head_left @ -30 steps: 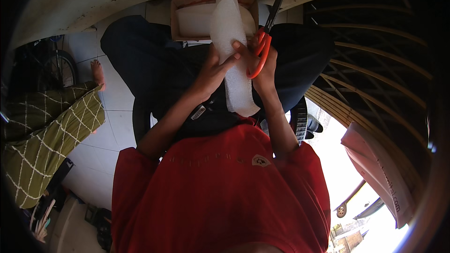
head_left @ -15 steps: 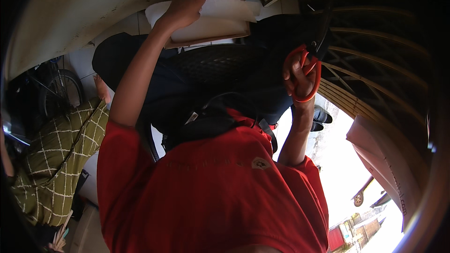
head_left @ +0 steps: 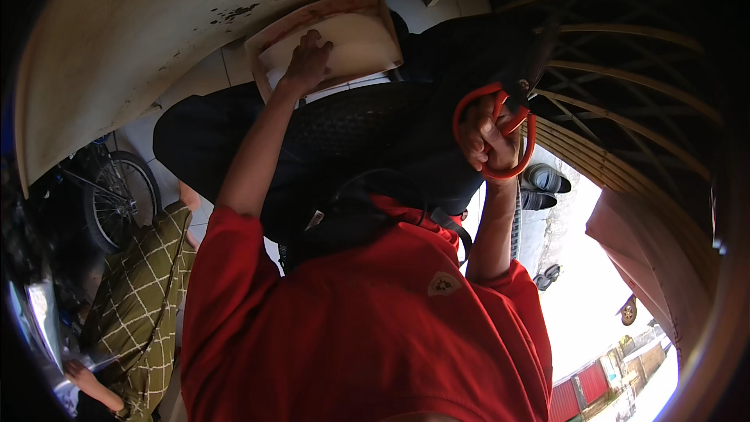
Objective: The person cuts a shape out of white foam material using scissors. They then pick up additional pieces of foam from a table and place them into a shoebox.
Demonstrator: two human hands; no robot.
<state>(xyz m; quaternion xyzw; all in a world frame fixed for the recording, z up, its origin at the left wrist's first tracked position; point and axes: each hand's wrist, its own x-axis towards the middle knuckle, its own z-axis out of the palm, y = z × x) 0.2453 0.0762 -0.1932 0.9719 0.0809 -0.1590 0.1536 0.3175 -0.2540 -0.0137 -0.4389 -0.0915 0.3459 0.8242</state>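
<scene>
My left hand [head_left: 309, 64] reaches over a shallow wooden box [head_left: 383, 12] with its fingers apart and holding nothing. A pale, flat surface [head_left: 359, 43] lies inside the box; whether it is a sheet or the bottom cannot be told. In my right hand [head_left: 491, 137] is a large pair of scissors with red loop handles [head_left: 532, 139], my fingers wrapped through and around them. Its dark blades point up and away, hard to make out against the dark background. The scissors are well to the right of the box.
A stained, pale panel [head_left: 156, 47] curves across the top left. Slatted metal bars [head_left: 625, 66] rise at the right, beside a pale bag-like sheet [head_left: 637, 246]. Dark shoes [head_left: 547, 180] stand near my right forearm. At left are a bicycle wheel [head_left: 121, 199] and another person in checked green cloth [head_left: 141, 305].
My left hand has moved down from the box's far edge and opened. The white sheets bulging from the box no longer show. The scissors have shifted slightly left, still in my right hand.
</scene>
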